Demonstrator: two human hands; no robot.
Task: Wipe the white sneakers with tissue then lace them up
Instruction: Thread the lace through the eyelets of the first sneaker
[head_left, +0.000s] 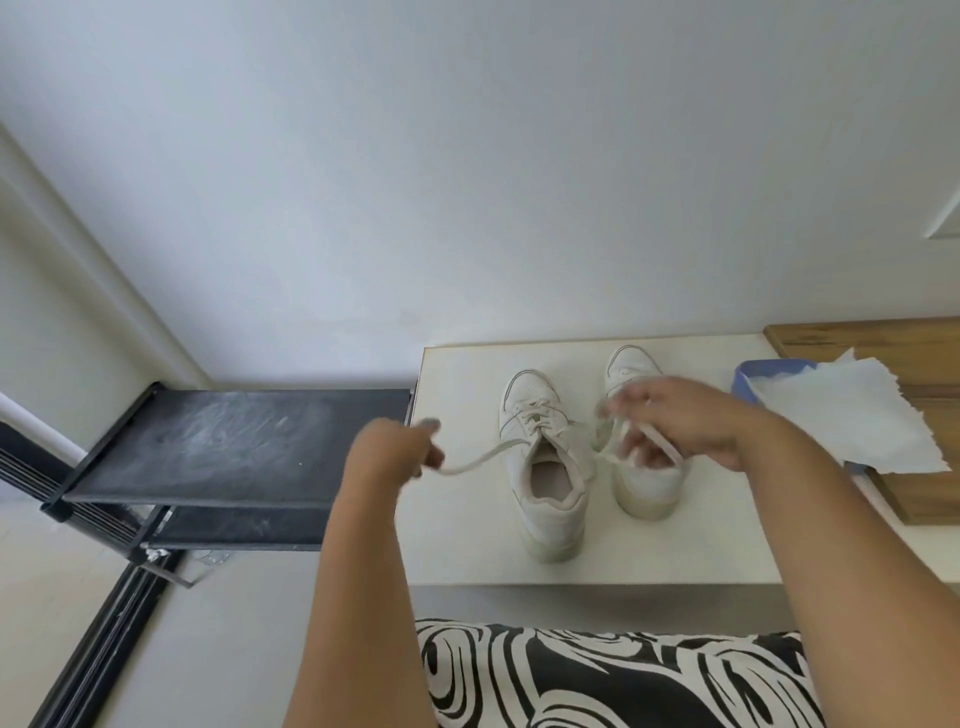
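Note:
Two white sneakers stand side by side on a cream table (467, 545), toes pointing away from me. The left sneaker (545, 467) has its lace partly threaded. A loose lace end (478, 460) runs from it out to my left hand (395, 449), which pinches it off to the left of the shoe. My right hand (680, 421) hovers over the right sneaker (644, 488) and grips another lace end (660, 441). It hides most of that shoe's middle. White tissue (852, 415) lies at the right.
A blue tray or box (748, 379) sits under the tissue beside a wooden board (883, 348). A dusty black rack shelf (234, 447) stands left of the table. Black-and-white patterned fabric (597, 675) lies at the near edge. A pale wall rises behind.

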